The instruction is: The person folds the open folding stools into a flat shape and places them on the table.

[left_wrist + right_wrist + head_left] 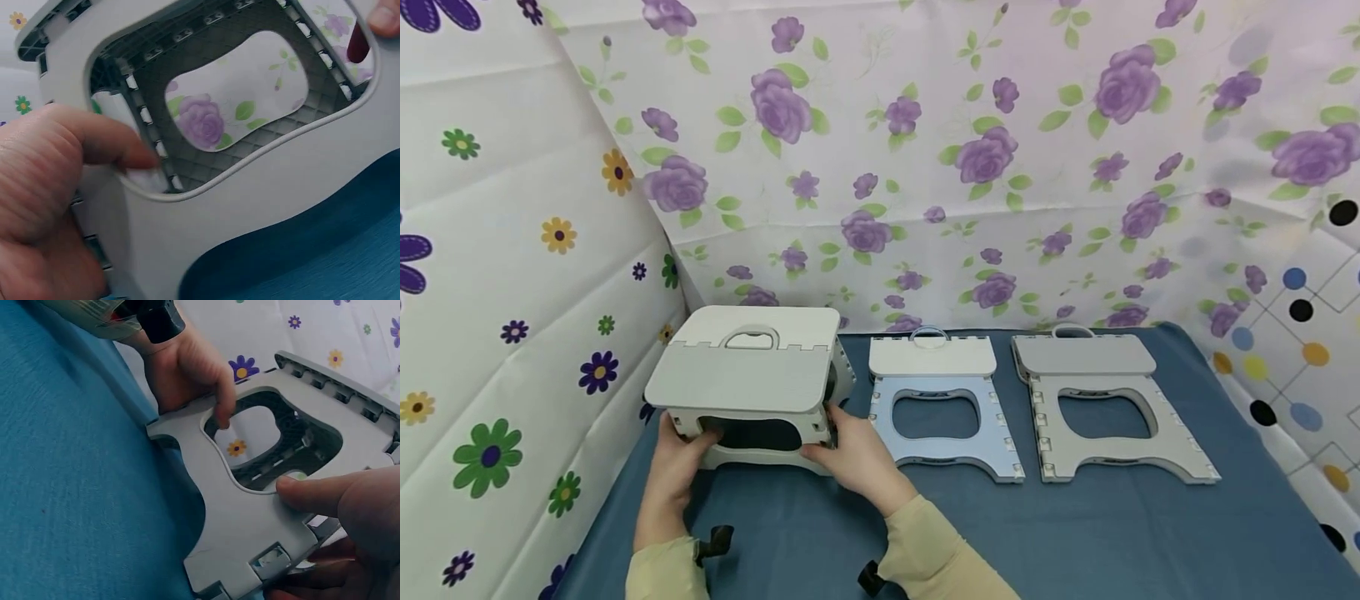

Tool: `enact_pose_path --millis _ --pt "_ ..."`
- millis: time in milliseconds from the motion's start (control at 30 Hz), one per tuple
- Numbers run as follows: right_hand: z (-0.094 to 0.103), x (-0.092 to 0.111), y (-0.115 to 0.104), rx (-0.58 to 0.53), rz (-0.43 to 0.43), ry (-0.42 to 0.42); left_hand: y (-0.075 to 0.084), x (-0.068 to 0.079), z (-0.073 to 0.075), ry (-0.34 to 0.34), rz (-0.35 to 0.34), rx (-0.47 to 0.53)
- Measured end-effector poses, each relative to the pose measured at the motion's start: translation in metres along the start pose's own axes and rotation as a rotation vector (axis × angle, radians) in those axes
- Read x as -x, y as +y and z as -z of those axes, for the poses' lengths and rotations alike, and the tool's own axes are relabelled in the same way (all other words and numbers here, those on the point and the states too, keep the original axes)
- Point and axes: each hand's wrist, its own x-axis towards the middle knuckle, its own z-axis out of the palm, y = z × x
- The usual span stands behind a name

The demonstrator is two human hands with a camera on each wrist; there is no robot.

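An unfolded grey-white folding step stool (745,379) stands at the left of the blue cloth, its flat top facing up and a small carry handle (751,337) on it. My left hand (672,471) grips its left side, the thumb hooked into the front panel's oval opening. On the opposite side my right hand (865,454) holds the stool, its thumb (309,492) lying on the front panel by the opening's rim. The right fingers go behind the side edge and are partly hidden. Through the opening the left wrist view shows the ribbed inside of the far panel (225,169).
Right of the stool lie a folded blue-and-white step stool (936,354) and a folded grey one (1086,354). A blue cloth (1120,542) covers the table. Flower-printed sheets (865,108) rise behind it and at the left; a dotted one (1311,400) hangs at the right.
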Motion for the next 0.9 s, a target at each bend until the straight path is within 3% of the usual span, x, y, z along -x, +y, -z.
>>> enact_pose_path --millis 100,267,433,667,900 --pt "-0.004 0.000 0.001 -0.006 -0.044 0.021 -0.002 -0.001 0.009 -0.062 0.035 -0.020" --pt "-0.012 0.002 0.003 0.018 -0.045 0.042 -0.007 -0.003 0.018 -0.142 0.069 -0.165" --pt "-0.015 0.003 0.006 0.029 -0.009 0.043 -0.006 0.000 0.019 -0.129 0.074 -0.239" --pt "-0.014 0.003 0.007 0.016 -0.059 0.019 -0.008 0.001 0.019 -0.112 0.052 -0.300" --pt "-0.016 0.005 0.005 0.042 -0.050 0.009 -0.010 0.000 0.019 -0.099 0.043 -0.322"
